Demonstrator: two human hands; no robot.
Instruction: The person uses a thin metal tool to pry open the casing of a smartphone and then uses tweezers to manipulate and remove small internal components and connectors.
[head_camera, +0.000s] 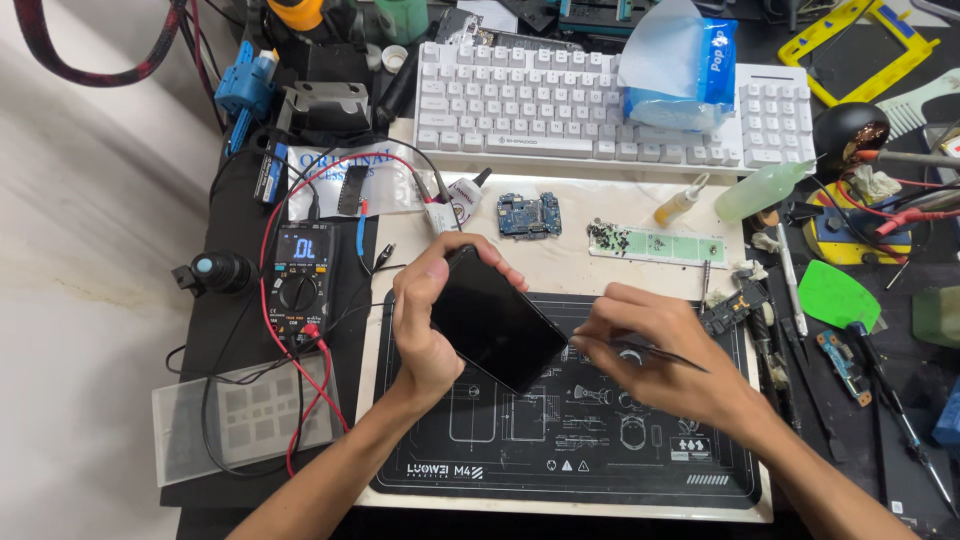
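Both hands work at centre frame: the left hand (425, 320) clasps a dark phone (495, 322) by its upper-left edges, tilted above a black work mat (560, 470), while the right hand (655, 355) pinches slim tweezers (640, 349) just beside the phone's lower-right corner. Bare mat lies below the hands. A multimeter (300, 285) flanks the left, a white keyboard (560, 100) the top, scattered tools crowd the bench's right edge.
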